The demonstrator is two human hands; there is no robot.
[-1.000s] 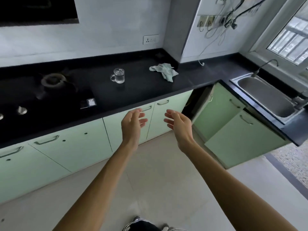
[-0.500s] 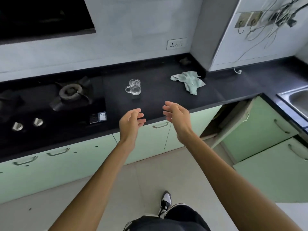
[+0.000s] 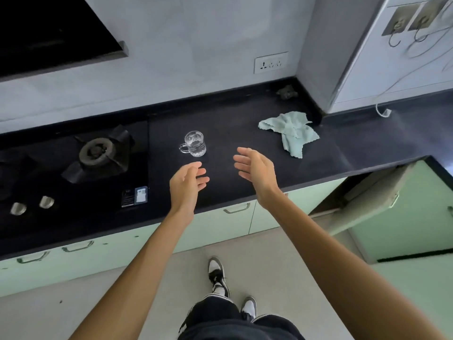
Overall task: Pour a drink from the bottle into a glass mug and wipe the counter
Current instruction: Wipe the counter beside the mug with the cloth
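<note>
While both hands hover empty, 1 mug stands just past the fingers

As the person leans over the dark tabletop (image 3: 232,119), the glass mug (image 3: 195,144) stands upright on it, its handle turned left toward the stove. It sits just beyond the fingers (image 3: 199,172) of the left hand (image 3: 186,185), near them but not touching. The right hand (image 3: 257,173) hangs to the mug's right, apart from it, its fingers (image 3: 241,165) loosely spread and lightly bent with the palm facing the other hand. The left fingers are relaxed too, and neither hand holds anything.

Bare tabletop lies between the 2 hands and around the mug. The tabletop's front edge runs under both wrists. The edge of the stove top lies a little left of the mug. At the back a low black lip meets the wall, and at the right a wall column juts in. A crumpled pale green cloth (image 3: 291,132) lies near that corner, well apart from the right hand.

Count: 1 mug, 1 cloth, 1 burner (image 3: 98,150) fully in view, 2 knobs (image 3: 18,208), 1 wall socket (image 3: 270,63), 1 cabinet door (image 3: 367,197) hanging open under the tabletop at the right
</note>
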